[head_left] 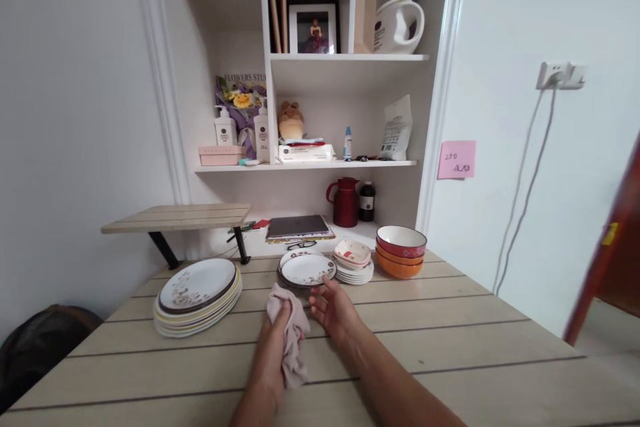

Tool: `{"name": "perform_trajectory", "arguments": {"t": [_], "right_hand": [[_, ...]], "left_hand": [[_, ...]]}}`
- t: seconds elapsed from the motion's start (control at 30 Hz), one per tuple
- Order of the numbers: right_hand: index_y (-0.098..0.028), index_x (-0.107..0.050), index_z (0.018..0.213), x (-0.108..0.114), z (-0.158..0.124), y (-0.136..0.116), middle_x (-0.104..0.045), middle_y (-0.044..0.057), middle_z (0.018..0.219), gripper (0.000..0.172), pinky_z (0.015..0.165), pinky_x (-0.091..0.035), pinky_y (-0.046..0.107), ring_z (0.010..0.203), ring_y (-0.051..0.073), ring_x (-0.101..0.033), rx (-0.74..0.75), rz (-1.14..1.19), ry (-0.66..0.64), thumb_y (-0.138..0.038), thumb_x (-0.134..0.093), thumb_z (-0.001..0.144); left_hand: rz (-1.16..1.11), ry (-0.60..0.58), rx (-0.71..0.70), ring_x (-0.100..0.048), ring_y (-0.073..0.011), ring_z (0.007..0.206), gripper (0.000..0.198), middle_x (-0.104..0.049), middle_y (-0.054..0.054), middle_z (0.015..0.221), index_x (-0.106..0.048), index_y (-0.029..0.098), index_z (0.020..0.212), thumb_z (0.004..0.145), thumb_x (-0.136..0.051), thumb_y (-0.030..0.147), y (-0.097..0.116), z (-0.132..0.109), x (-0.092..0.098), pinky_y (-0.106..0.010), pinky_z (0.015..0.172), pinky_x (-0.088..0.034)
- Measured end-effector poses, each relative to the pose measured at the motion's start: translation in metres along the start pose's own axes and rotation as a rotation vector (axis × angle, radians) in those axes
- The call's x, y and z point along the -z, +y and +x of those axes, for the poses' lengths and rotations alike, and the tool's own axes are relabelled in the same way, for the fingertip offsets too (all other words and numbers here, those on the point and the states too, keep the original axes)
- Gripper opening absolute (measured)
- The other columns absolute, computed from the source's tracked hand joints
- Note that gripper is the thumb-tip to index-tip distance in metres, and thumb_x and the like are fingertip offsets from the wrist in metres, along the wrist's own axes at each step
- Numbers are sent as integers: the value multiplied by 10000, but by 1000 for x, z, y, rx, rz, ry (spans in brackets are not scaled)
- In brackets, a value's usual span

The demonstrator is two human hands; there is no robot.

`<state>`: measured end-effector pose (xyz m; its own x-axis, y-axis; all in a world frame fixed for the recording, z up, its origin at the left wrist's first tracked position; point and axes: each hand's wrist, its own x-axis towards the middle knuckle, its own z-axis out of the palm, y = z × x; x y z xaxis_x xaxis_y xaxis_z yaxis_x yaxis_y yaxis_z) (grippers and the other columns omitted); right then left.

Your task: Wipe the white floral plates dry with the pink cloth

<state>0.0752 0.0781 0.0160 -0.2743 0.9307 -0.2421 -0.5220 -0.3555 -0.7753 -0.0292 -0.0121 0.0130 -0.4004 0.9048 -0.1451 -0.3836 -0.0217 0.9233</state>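
Stack of large floral plates (197, 293) near the table's (450, 347) left edge, red and orange bowls (401, 250) stacked at its far edge, red jug (345, 202) and closed laptop (297, 225) behind

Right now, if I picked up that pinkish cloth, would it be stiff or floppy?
Probably floppy: the cloth droops in folds from the left hand. Likely light too, since it looks thin. It shouldn't roll or break.

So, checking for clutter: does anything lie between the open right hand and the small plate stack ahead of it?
Nothing visible does. The right hand reaches almost to the rim of the small plate stack; the cloth sits off to the side, gripped in the left hand.
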Motion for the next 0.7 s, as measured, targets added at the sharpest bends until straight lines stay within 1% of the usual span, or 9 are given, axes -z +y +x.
{"name": "perform_trajectory", "arguments": {"t": [0.1,0.2,0.27,0.4,0.47,0.7], "right_hand": [[-212,-490,906,1,-2,-1,-612,-8,686,253,495,-462,205,547,113,-610,4,51,-6,-406,-619,809],[-241,-462,999,3,-2,0,-627,-16,739,274,510,-482,221,556,117,-622,8,103,-23,-341,-629,805],[-272,-417,1075,4,-2,1,-630,-25,756,345,515,-495,233,558,124,-628,14,148,-28,-297,-630,804],[-326,-305,1212,5,-1,3,-623,-41,733,507,534,-521,254,569,136,-637,48,181,36,-224,-596,808],[-326,-295,1229,6,0,4,-623,-42,725,530,549,-531,263,577,137,-639,52,174,35,-199,-582,802],[-254,-407,1139,8,1,6,-624,-23,695,452,564,-526,270,577,137,-633,66,111,-33,-132,-580,739]], "left_hand": [[-1,1,-48,-516,-93,437,550,-604,6,562,-586,165,846,591,-711,636,-1,-3,-1,-196,433,-394],[-3,9,-60,-515,-95,424,555,-597,15,549,-582,168,840,576,-719,637,0,-6,-4,-206,435,-411],[0,16,-50,-516,-97,418,560,-594,19,536,-585,169,844,567,-724,635,1,-7,-5,-210,435,-418],[-9,24,-34,-543,-114,427,546,-591,24,515,-602,170,842,552,-741,612,2,-8,-5,-217,440,-427],[-18,19,-32,-559,-127,437,539,-588,24,506,-611,169,844,546,-750,595,2,-8,-5,-223,443,-432],[-52,10,-50,-570,-129,455,513,-575,27,490,-604,170,830,540,-771,559,2,-9,-7,-210,446,-423]]}}
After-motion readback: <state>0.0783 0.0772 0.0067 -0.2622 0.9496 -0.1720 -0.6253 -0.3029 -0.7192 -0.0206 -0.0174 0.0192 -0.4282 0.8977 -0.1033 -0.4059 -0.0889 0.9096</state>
